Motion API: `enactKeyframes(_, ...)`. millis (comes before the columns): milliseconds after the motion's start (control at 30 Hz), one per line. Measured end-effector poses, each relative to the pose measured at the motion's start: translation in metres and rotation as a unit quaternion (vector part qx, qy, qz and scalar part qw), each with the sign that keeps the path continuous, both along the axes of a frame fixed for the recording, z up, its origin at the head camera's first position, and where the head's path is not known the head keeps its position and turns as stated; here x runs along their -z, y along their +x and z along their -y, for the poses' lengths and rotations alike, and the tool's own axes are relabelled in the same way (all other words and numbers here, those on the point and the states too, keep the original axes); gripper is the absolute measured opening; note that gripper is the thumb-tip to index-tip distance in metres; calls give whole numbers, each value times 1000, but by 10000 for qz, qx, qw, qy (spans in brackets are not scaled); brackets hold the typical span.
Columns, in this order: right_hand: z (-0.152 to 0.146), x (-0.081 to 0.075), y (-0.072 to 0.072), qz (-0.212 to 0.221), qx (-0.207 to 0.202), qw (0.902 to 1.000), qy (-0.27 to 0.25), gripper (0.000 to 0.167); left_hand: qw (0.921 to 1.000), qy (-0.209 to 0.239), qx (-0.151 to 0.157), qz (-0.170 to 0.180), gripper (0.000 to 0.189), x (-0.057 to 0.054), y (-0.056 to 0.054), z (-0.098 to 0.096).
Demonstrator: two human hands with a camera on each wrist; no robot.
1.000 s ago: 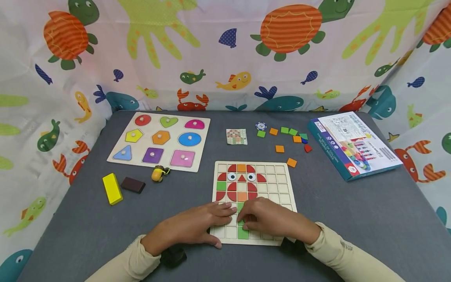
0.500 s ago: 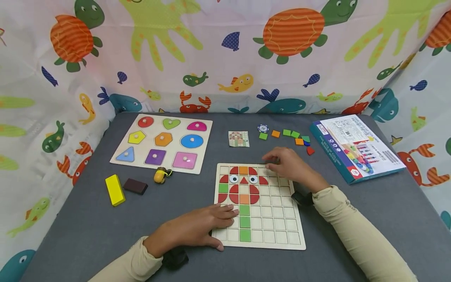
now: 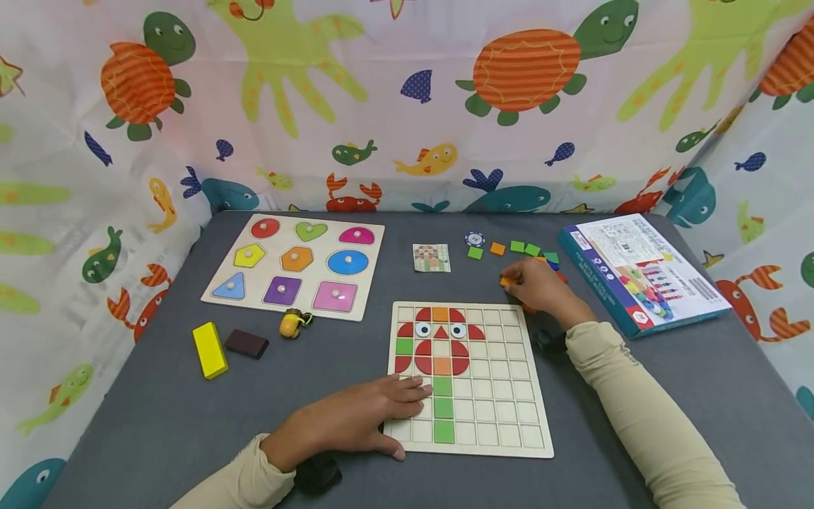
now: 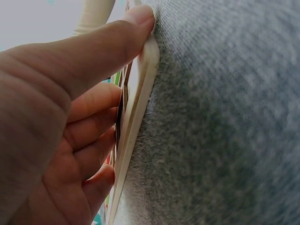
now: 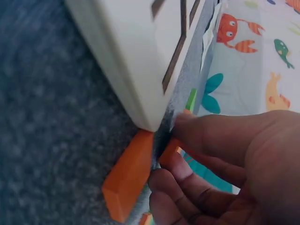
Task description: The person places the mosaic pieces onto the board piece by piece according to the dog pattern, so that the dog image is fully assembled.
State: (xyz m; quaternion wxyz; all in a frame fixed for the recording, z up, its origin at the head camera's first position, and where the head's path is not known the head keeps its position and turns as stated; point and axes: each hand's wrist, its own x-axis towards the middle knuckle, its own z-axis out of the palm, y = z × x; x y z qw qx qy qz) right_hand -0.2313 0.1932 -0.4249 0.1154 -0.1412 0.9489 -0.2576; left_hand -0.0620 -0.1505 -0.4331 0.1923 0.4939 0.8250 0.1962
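A wooden grid board (image 3: 499,406) lies on the table with red, green and orange tiles and two eye pieces set in it. My left hand (image 3: 362,417) rests on its near left part, fingers laid over the squares and the thumb (image 4: 122,40) at the near edge. Beyond the far right corner, my right hand (image 3: 540,286) pinches an orange square tile (image 3: 506,281) between thumb and fingers, low at the tabletop. Another orange tile (image 5: 129,176) lies against the board's corner, mostly covered by this hand in the head view.
Several loose tiles, among them a green tile (image 3: 475,252), lie behind the board near a patterned chip (image 3: 473,238) and a picture card (image 3: 431,258). A boxed game (image 3: 645,272) stands at right. At left are a shape puzzle (image 3: 292,283), yellow block (image 3: 210,350), dark block (image 3: 246,343) and small toy (image 3: 295,323).
My right hand has moved from the green tile column to the loose tiles beyond the board and taken hold of an orange one. The left hand stays on the board.
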Motion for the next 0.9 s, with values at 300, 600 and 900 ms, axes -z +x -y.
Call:
enactKeyframes(300, 16, -11, 38, -1232, -705, 9842, -1058, 20, 10000, -37, -19, -7, 72, 0, -2, -2)
enactKeyframes(600, 42, -6, 92, -225, -1699, 9700, -1726, 19, 10000, -14, -8, 47, 70, 1, 2, -2)
enactKeyframes(900, 53, -11, 118, 541, -2331, 9606, -1417, 16, 10000, -79, -17, -23, 71, 1, 0, -2)
